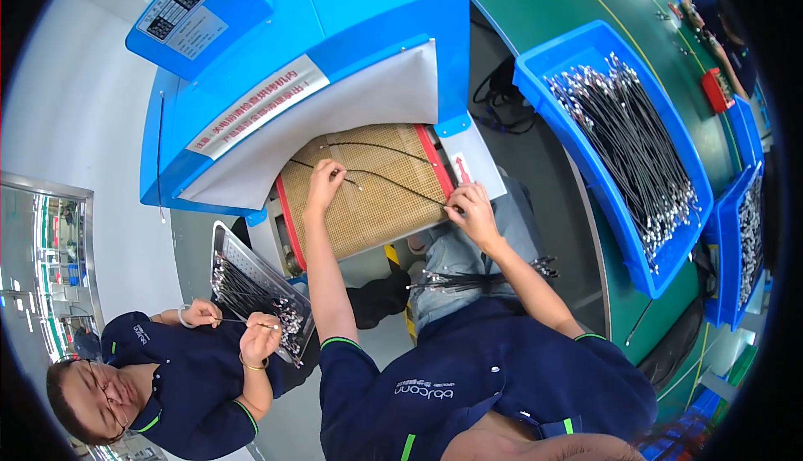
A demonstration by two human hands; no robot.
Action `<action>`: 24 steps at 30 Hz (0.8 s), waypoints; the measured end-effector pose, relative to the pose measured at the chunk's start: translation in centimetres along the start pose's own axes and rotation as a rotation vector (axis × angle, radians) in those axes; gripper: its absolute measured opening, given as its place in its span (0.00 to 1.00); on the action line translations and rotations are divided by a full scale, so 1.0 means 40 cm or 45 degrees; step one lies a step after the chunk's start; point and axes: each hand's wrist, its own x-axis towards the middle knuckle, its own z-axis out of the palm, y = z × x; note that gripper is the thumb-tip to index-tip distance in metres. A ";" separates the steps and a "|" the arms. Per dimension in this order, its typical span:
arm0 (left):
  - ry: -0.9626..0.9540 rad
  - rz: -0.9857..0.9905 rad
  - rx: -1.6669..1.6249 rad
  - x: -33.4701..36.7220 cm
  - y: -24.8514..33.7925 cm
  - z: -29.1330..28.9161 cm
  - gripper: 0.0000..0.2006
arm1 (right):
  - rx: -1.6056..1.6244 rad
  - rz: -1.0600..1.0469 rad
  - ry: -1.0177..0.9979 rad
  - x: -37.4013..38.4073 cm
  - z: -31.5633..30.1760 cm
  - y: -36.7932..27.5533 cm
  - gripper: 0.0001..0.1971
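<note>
My left hand [327, 183] is pinched on one end of a thin black cable [393, 183] above the mesh conveyor belt [368, 218]. The cable runs across the belt to my right hand [473, 209], which grips its other end at the belt's right edge. Farther in, a second black cable [376, 144] lies across the belt, near the machine's opening. A third one [304, 163] passes under or beside my left fingers, with a small metal tip showing. On my lap rests a bundle of black cables [481, 279] with metal ends.
A blue machine [368, 9] with a white curtain [335, 110] stands over the belt. At right, a blue bin [535, 84] full of cables sits on a green table [535, 1]. A co-worker [184, 377] at left handles a cable beside a metal tray [251, 252] of cables.
</note>
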 end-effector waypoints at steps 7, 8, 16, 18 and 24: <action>0.027 0.029 0.083 0.031 0.001 0.012 0.10 | -0.024 0.017 0.009 0.006 0.005 -0.004 0.08; 0.093 0.071 0.070 0.026 0.015 0.012 0.11 | 0.020 0.003 0.028 0.002 -0.003 -0.003 0.08; 0.369 -0.048 -0.353 -0.294 0.224 0.140 0.11 | 0.216 0.082 -0.464 -0.148 -0.127 0.036 0.09; 0.302 -0.114 -0.443 -0.406 0.252 0.210 0.12 | 0.136 0.110 -0.760 -0.202 -0.152 0.051 0.12; -0.065 -0.638 -0.395 -0.636 0.302 0.446 0.29 | 0.053 0.354 -1.202 -0.308 -0.169 0.083 0.16</action>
